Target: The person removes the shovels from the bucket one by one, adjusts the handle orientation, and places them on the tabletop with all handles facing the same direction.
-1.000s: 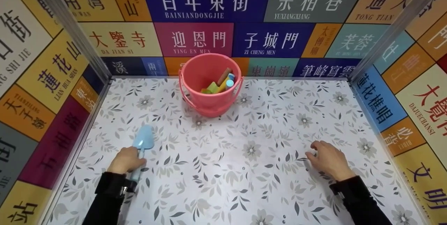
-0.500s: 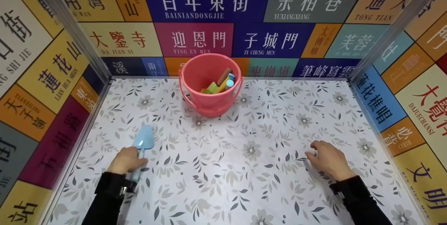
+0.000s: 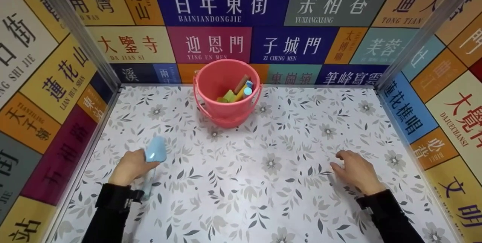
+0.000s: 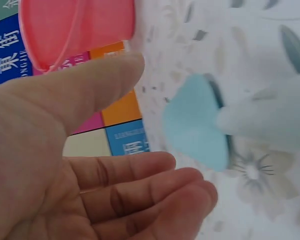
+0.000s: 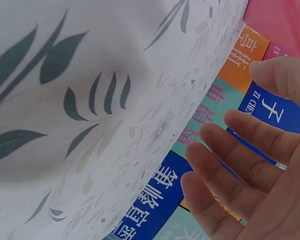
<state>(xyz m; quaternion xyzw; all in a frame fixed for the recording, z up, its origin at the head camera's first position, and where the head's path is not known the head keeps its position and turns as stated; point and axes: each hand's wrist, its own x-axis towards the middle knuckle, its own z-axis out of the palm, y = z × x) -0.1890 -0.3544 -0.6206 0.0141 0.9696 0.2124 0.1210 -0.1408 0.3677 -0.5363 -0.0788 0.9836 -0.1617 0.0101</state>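
Observation:
A light blue toy shovel (image 3: 155,149) lies on the floral-patterned surface at the left in the head view, its blade pointing away from the person. Just over it is my left hand (image 3: 130,167), which hides part of the handle. In the left wrist view the thumb and fingers (image 4: 150,187) are spread apart with nothing between them, and the shovel (image 4: 195,125) lies beyond the fingertips. At the right, my right hand (image 3: 356,171) hovers low with relaxed fingers. Its wrist view shows nothing in the hand (image 5: 275,200).
A pink bucket (image 3: 228,116) with its handle hanging down in front stands at the back middle. Inside are green and yellow pieces, a brown stick (image 3: 241,84) and a blue-ended cylinder (image 3: 247,91). Walls with colourful lettered panels (image 3: 222,0) enclose the back and both sides.
My left hand has let go of the shovel handle and shifted slightly up and left. The shovel stays about where it was, and the right hand is nearly still.

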